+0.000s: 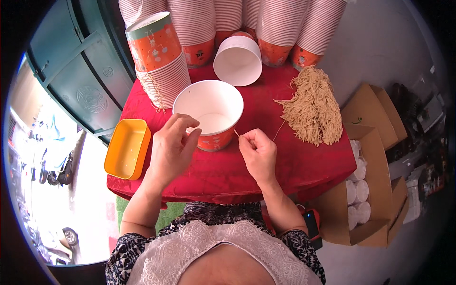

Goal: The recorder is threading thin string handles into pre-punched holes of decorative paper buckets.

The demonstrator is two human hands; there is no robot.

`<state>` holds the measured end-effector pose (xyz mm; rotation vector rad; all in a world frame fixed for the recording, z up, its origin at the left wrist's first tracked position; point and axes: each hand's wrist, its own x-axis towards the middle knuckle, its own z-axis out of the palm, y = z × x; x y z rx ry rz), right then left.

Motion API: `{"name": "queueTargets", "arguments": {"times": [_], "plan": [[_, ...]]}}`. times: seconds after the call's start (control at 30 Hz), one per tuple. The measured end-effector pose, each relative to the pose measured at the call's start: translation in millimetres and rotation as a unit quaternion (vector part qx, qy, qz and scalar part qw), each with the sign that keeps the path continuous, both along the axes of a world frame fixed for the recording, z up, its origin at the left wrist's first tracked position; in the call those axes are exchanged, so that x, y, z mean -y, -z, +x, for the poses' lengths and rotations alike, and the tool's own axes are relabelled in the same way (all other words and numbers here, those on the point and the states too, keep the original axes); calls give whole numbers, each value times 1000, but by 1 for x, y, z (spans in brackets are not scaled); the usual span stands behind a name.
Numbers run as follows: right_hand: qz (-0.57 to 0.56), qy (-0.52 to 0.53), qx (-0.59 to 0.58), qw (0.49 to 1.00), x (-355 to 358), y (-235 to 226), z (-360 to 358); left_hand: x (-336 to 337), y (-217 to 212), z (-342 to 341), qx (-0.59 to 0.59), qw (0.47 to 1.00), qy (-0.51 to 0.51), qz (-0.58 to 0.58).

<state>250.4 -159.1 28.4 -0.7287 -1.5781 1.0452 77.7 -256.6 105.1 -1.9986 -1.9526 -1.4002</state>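
Observation:
A paper bucket [216, 141], white inside and orange outside, stands upright in the middle of the red-covered table. My left hand [173, 149] is at its near left rim, thumb and forefinger curved with a gap between them and nothing visible in them. To the right of the bucket, my right hand [259, 154] pinches a beige string [236, 133]. The short end of the string points at the bucket's side, while a tail leaves the back of the hand toward a heap of beige strings [316, 109]. One small dark hole shows near the bucket's far left rim.
Tall stacks of nested paper buckets [190, 21] line the back. Another stack [164, 80] at left has strings hanging down it. One bucket [237, 61] lies tipped behind mine. A yellow tray [127, 149] sits at the left edge. Cardboard boxes [375, 166] stand right of the table.

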Motion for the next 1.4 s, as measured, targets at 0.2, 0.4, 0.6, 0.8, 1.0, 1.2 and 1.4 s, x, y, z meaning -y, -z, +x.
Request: {"name": "queueTargets", "arguments": {"times": [0.2,0.4,0.6,0.8,1.0,1.2,1.4], "plan": [[-12,-9,-10,1000,-2,0,-4,-1,-6,-5,2,1000,-2,13],[-8,-3,-2,1000,-2,-3,-7,-4,-8,-5,3,1000,13,18],[9,3,11,1000,-5,-2,-8,-12,-8,-3,5,1000,23,15],[15,6,21,1000,-6,-3,-8,-32,-15,-4,-80,996,14,31],[16,8,33,999,-6,-2,-6,-54,-20,-14,-149,977,133,-71],[9,-7,20,1000,-5,-3,-4,-60,-18,-16,-134,975,140,-108],[11,-14,14,1000,-6,-5,-6,-62,-16,-18,-123,977,140,-105]]}}
